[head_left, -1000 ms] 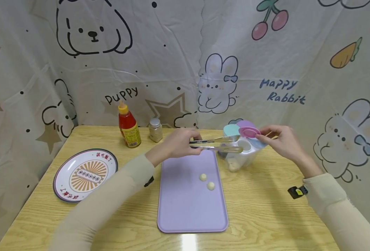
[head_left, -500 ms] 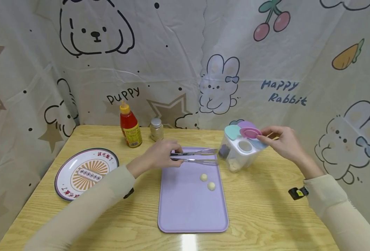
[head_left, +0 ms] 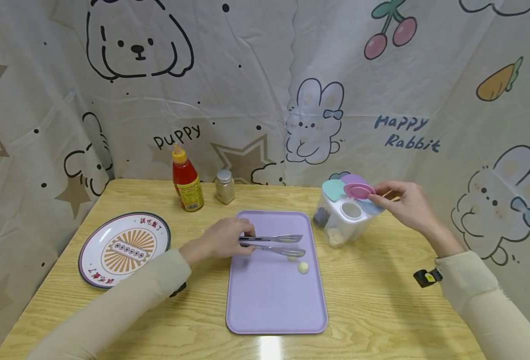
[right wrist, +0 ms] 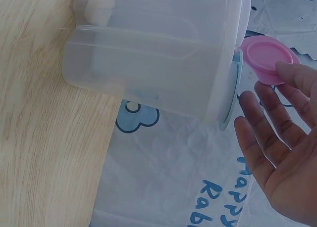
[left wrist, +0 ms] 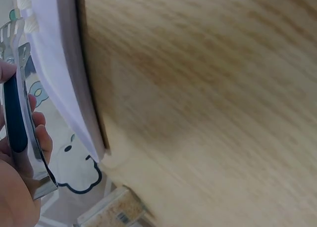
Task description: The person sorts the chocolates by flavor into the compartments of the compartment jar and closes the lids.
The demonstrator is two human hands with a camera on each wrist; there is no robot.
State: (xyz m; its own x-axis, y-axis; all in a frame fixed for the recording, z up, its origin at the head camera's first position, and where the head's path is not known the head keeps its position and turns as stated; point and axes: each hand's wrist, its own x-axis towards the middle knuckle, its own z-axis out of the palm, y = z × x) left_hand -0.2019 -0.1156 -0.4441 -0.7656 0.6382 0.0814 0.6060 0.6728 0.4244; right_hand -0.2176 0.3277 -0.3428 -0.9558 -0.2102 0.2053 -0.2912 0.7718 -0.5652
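My left hand point(head_left: 229, 239) grips metal tongs point(head_left: 274, 244) with a dark blue handle point(left wrist: 15, 113). Their open tips hover low over the lilac tray point(head_left: 265, 305), right at one pale dough ball point(head_left: 291, 258) that they partly hide. A second pale ball point(head_left: 302, 267) lies just beside it. My right hand point(head_left: 400, 201) pinches the edge of the flipped-up pink lid point(head_left: 359, 190) point(right wrist: 265, 58) of a clear multi-compartment container point(head_left: 343, 220) point(right wrist: 158, 64), which leans toward the tray. The other fingers point(right wrist: 275, 138) of that hand are spread loosely below the lid.
A printed round plate point(head_left: 124, 247) lies at the left of the wooden table point(head_left: 382, 300). A red sauce bottle point(head_left: 186, 182) and a small spice jar point(head_left: 225, 186) stand at the back. Cartoon-print sheeting walls in the table on three sides.
My left hand has drawn the tongs back from the container's opening and lowered them to the balls on the tray. The right hand and the lid have stayed put.
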